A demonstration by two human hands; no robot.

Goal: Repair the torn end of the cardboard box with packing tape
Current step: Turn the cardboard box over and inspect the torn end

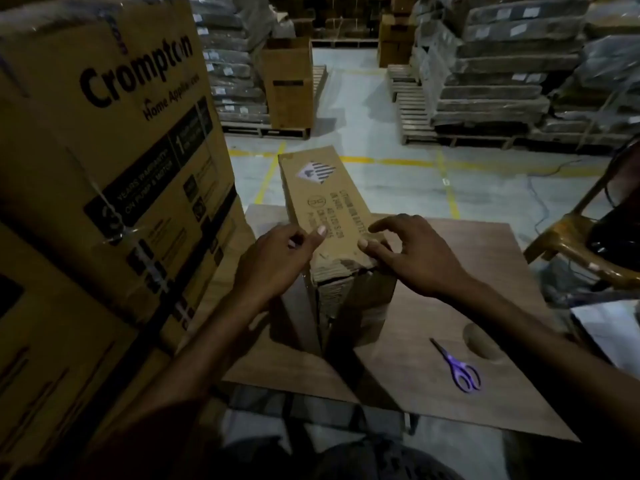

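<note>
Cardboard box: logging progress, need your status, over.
Left hand grips cardboard box edge; right hand presses top by torn end. Tear gaping. Scissors lie aside, nothing blocking.

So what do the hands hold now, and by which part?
The box, at its torn near end: left hand pinches the top left edge; right hand only presses the top right edge.

box [325,199]: matt brown cardboard, torn end rough and frayed | bench [433,271]: smooth wood-grain board, dull | scissors [457,367], 4 o'clock: purple plastic handles, metal blades | carton [104,133], 9 o'clock: printed cardboard, glossy tape | floor [381,188], 12 o'clock: smooth, faint sheen
</note>
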